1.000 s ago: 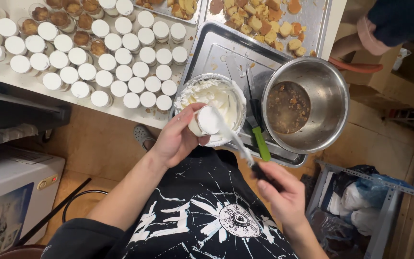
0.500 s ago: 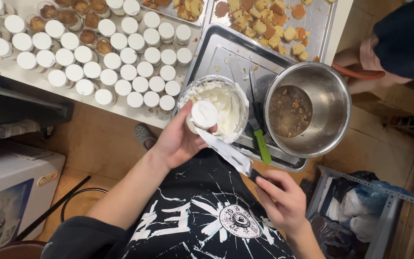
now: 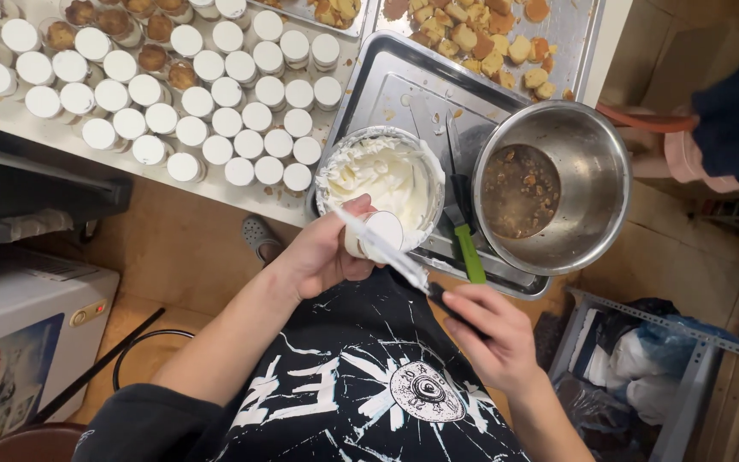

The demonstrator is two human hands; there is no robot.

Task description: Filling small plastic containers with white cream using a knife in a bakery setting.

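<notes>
Cream levelling under way: left hand (image 3: 322, 257) wraps a small filled cup (image 3: 376, 233) beside the cream bowl (image 3: 384, 175), right hand (image 3: 491, 335) closed on a spatula (image 3: 384, 251) laid across its top, needing a flat, steady scrape.

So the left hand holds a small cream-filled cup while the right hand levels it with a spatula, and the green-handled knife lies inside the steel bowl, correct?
Not quite. In the head view the green-handled knife lies on the metal tray, between the cream bowl and the steel bowl. The left hand does hold the small cup; the right hand holds the spatula.
</notes>
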